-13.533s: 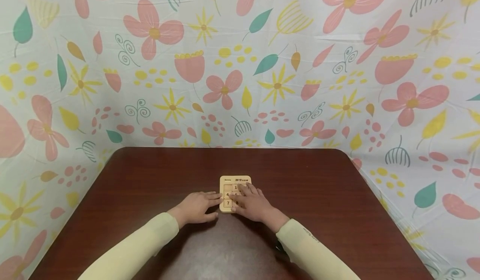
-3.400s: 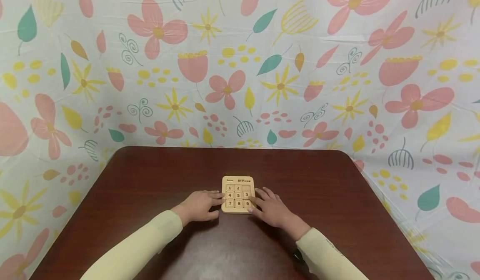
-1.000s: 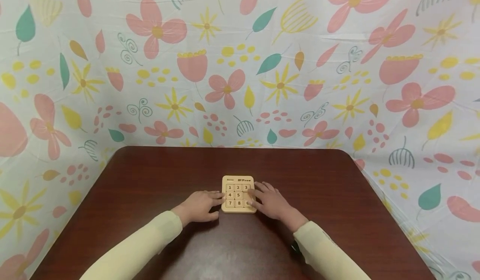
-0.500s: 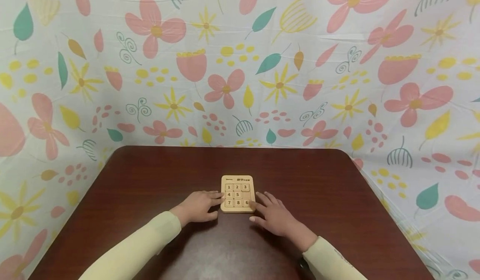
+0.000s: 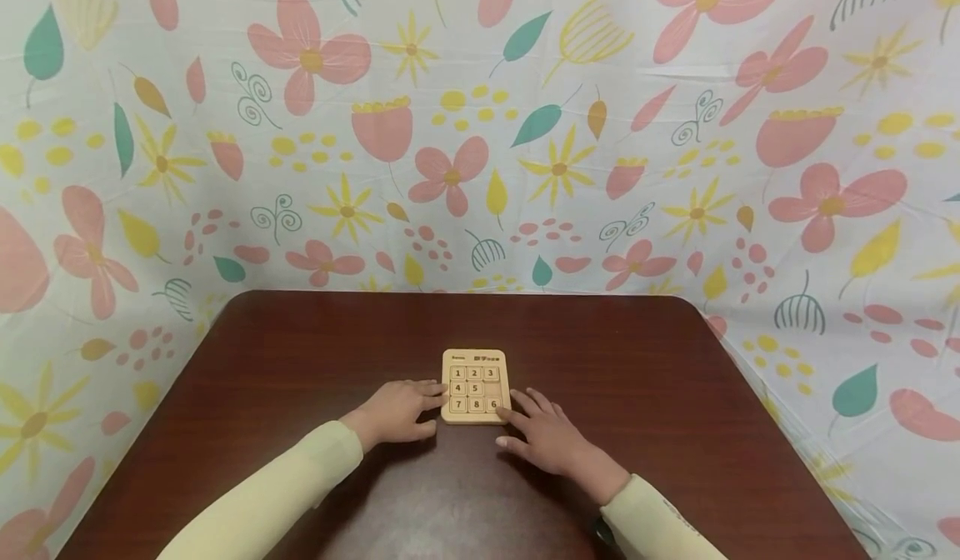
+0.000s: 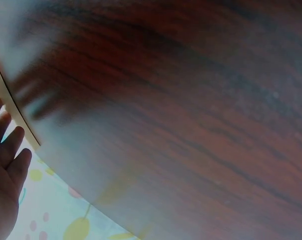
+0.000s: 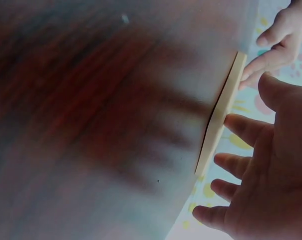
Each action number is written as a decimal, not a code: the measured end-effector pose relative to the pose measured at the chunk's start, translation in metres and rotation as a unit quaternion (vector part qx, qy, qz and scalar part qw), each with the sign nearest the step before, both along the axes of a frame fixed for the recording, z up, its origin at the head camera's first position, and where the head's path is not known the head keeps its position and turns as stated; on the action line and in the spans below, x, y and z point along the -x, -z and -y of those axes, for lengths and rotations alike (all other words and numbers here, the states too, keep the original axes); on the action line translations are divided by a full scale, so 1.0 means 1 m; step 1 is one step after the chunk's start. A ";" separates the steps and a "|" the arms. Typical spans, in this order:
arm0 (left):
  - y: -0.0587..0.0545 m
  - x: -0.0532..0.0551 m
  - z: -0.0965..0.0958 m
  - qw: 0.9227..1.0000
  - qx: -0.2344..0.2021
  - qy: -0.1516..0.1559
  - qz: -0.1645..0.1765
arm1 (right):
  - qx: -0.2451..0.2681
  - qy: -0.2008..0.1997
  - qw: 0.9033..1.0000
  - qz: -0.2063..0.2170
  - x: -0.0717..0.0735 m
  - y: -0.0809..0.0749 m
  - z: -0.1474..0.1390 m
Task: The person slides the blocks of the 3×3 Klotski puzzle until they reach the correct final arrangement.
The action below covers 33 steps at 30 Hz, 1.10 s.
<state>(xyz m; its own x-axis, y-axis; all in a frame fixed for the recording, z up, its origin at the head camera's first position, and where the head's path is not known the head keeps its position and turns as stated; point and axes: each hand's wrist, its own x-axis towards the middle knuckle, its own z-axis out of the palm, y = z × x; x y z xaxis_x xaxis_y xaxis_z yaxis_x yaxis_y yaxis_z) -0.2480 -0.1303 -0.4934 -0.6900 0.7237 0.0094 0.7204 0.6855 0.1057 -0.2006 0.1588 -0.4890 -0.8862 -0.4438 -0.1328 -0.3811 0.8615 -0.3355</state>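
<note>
A pale wooden sliding number puzzle [image 5: 475, 417] lies flat on the dark table. Its tiles read 1, 2, 3 on top, 4, 5 and a bare slot in the middle, and 7, 8, 6 at the bottom. My left hand [image 5: 399, 412] rests on the table with extended fingertips at the puzzle's left edge. On the other side, my right hand [image 5: 549, 437] has its fingers spread, the index fingertip at the 6 tile [image 5: 493, 404] in the lower right corner. In the right wrist view the puzzle's edge [image 7: 220, 115] shows side-on beside the spread fingers.
The brown table [image 5: 300, 335] has rounded far corners. Behind it and along both sides hangs a white cloth [image 5: 480, 68] printed with flowers and leaves.
The slot was at top left, later at top right; the 3 tile has since slid up, leaving the slot below it. My right hand has drawn back toward the lower right; the left stays put.
</note>
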 end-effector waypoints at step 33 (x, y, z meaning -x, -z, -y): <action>0.000 0.002 0.001 1.000 -0.003 -0.007 0.019 | -0.003 0.007 1.000 -0.014 0.020 0.000 0.007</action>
<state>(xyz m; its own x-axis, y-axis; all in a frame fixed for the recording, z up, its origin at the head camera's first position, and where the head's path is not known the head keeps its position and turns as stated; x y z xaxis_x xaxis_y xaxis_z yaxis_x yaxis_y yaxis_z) -0.2498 -0.1311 -0.4934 -0.7007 0.7134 -0.0123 0.7056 0.6954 0.1364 -0.2207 0.1522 -0.4888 -0.8960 -0.4301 -0.1104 -0.3778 0.8690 -0.3194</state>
